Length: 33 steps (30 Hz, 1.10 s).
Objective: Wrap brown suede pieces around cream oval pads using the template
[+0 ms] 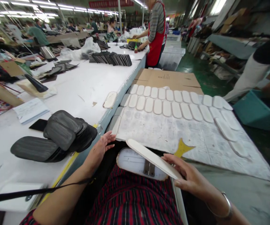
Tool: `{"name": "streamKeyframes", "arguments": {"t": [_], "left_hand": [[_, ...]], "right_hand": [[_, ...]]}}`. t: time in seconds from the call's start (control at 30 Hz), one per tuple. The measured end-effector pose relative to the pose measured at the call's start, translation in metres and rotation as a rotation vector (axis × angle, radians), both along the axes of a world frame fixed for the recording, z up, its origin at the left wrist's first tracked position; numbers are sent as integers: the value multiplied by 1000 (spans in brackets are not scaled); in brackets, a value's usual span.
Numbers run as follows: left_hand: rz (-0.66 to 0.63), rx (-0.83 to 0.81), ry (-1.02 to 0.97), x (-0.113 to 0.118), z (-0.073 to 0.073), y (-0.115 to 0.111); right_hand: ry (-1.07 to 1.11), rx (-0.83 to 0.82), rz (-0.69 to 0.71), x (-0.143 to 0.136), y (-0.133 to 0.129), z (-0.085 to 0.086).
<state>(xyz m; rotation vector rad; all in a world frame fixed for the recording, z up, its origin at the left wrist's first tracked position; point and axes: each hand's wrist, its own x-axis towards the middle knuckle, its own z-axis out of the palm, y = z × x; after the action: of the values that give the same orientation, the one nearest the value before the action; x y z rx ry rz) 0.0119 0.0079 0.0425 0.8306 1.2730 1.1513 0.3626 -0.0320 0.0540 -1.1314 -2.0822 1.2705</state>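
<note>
My right hand (184, 173) grips a long white oval panel (150, 156) at its near end, tilted above my lap. Beneath that panel lies a translucent white oval plate (130, 162) with a brown clip-like piece (149, 168) on it. My left hand (102, 146) is open with its fingers spread, at the near left corner of a whitish board (153, 131). Close to those fingertips is a pale oval piece (115, 125); whether they touch it I cannot tell. Several white oval pieces (157, 106) lie in rows across the board.
Dark grey oval pieces (60, 129) are heaped on the white table (83, 84) to my left. A yellow pointed piece (183, 148) lies at the board's front edge. Flat cardboard (170, 78) and a teal bin (254, 109) are beyond. A person in a red apron (156, 47) stands ahead.
</note>
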Motion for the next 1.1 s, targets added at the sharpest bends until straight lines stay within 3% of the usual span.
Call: {"name": "streamKeyframes", "arguments": {"t": [0.1,0.17,0.23,0.33,0.43,0.73,1.1], "left_hand": [[-44,-257,-3,-2,-37,-13],[-119,-298,-123,6,-53,-25],[-177,-269,-240,14,-60,-35],[-220,-232,-254,17,-58,-43],[-257,-238,-129,14,-55,-43],[-250,-194,6,21,-53,-39],[-234,-199,-30,20,-55,-38]], "right_hand": [[-57,-55,72,-3,-2,-10],[-191,28,74,-13,-2,-14],[-291,146,74,-22,-1,-17],[-336,283,81,-29,1,-21],[-350,342,72,-30,3,-23],[-366,341,56,-35,6,-22],[-407,377,64,-44,7,-17]]}}
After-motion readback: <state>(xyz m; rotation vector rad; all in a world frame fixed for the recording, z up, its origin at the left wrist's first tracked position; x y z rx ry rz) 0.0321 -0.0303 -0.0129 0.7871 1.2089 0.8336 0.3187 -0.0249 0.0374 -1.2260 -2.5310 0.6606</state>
